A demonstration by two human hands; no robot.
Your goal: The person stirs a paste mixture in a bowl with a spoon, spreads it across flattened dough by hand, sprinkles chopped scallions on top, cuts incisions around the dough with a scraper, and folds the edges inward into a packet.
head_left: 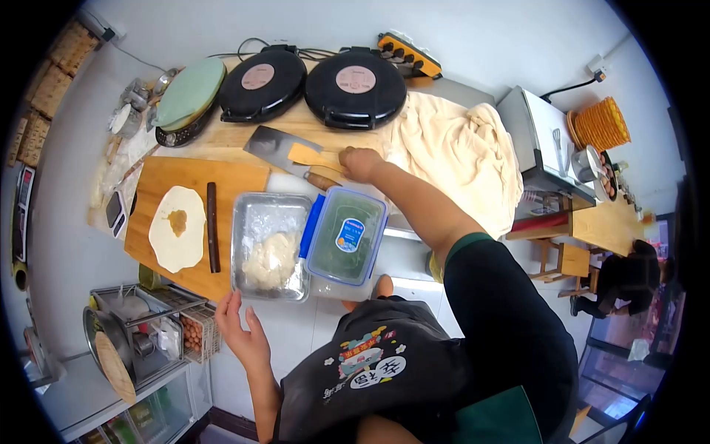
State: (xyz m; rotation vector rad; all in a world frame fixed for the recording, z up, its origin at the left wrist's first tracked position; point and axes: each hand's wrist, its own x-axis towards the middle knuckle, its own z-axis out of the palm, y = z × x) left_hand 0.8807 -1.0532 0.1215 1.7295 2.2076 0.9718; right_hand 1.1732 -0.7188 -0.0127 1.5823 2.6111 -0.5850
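My right hand (358, 164) is closed round the handle end of a flat wooden spatula (310, 155), whose blade lies over a metal cleaver (272, 146). My left hand (242, 330), fingers apart and holding nothing, is just below a clear container (240, 244) with pale dough (273, 260) inside. The container's blue-edged lid (333, 255) lies to its right. On a wooden board (155, 177) at the left, a flat dough sheet (181, 244) bears a brownish paste (177, 223) near its middle. A dark rolling pin (213, 229) is beside the sheet.
Two black round appliances (265, 100) stand at the back, near a green-lidded one (188, 92) and a power strip (409, 55). Cream cloth (458, 155) lies right of my right hand. A rack (148, 325) and eggs (194, 334) are lower left; a seated person (629, 285) is far right.
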